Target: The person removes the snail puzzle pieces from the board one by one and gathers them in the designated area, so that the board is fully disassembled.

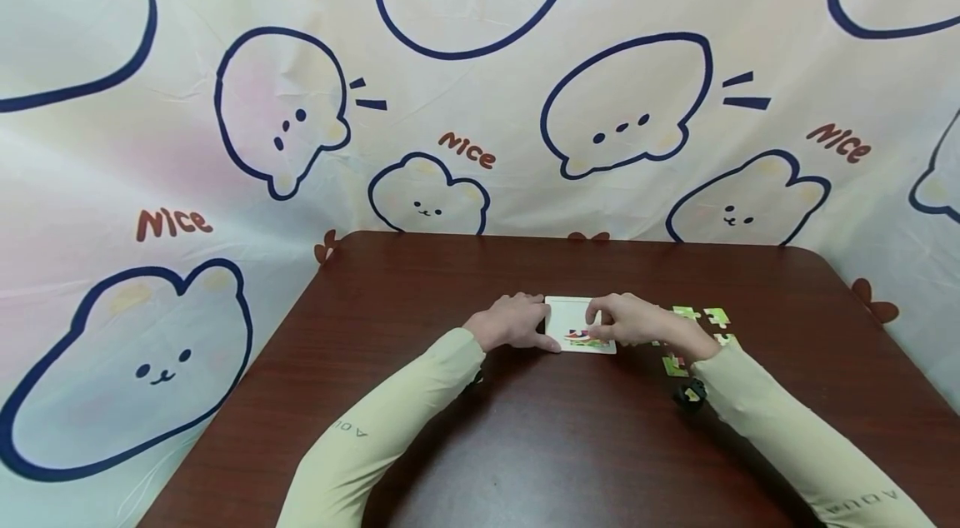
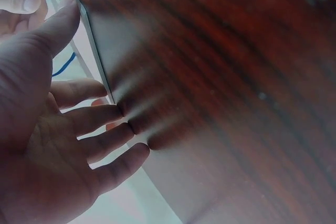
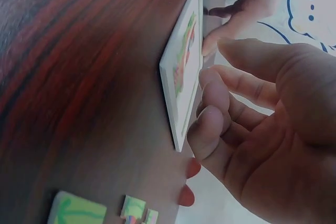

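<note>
A white puzzle tray lies flat on the brown table, with a few joined colourful puzzle pieces along its near side. The left hand rests at the tray's left edge, its fingers extended and the thumb at the near corner. Over the tray's right part, the right hand has its fingers bent and fingertips close to the joined pieces. No piece shows between its thumb and index finger in the right wrist view. Right of the tray lie several loose green puzzle pieces, partly hidden by the right wrist.
The dark wood table has its far edge against a pale cloth backdrop printed with cartoon bears. A dark wrist device is at the right cuff. More green pieces appear at the bottom of the right wrist view.
</note>
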The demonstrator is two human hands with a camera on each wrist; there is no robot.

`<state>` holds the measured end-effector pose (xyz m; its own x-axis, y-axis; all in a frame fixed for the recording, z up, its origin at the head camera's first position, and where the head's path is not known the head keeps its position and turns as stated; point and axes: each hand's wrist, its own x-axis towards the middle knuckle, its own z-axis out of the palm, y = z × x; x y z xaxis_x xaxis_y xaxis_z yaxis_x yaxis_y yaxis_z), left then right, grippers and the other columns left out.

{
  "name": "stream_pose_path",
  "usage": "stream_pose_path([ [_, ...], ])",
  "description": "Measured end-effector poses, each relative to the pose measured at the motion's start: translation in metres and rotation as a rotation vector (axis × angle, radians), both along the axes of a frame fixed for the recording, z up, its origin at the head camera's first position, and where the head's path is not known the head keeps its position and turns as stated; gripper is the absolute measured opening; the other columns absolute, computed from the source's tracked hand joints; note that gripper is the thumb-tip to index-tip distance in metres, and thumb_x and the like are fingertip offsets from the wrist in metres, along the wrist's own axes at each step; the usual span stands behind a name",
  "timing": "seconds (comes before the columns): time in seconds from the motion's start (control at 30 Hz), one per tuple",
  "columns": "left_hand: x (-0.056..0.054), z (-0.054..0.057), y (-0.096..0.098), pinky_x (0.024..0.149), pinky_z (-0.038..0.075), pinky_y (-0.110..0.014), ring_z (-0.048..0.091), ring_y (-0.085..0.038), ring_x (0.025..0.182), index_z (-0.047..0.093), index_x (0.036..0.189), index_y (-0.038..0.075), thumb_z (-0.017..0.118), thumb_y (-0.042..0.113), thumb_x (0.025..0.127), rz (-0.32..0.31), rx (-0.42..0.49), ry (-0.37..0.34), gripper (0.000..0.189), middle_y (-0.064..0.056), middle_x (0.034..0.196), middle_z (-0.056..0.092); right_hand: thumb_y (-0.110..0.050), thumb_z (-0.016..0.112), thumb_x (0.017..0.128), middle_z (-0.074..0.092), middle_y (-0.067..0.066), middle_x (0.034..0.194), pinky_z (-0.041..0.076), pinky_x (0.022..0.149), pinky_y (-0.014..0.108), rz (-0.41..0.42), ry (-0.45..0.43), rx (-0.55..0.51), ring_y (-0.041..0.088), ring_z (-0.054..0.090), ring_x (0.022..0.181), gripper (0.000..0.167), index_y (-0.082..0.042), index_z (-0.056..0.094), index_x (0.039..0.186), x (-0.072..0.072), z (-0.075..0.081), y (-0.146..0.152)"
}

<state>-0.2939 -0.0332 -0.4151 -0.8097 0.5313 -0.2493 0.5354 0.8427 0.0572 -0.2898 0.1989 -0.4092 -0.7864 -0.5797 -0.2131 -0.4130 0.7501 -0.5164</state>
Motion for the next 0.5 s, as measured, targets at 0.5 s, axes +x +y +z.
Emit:
stream_pose_path([
  [0.5,-0.0002,-0.0002,-0.0001,0.105,0.042,-0.046,0.047,-0.027,0.135,0.063,0.114,0.020,0.060,0.066,0.086,-0.007,-0.010,0.018,0.054,-0.009,0.154,0.043,-0.018,0.068,0.093,0.062,0.001,0.079,0.046,0.052,0.028,-0.034,-0.024,0.033,0.013,0.054,0.056,0.012,-0.017,0.064,0.104,-0.0004,-0.0088,-0.0076],
])
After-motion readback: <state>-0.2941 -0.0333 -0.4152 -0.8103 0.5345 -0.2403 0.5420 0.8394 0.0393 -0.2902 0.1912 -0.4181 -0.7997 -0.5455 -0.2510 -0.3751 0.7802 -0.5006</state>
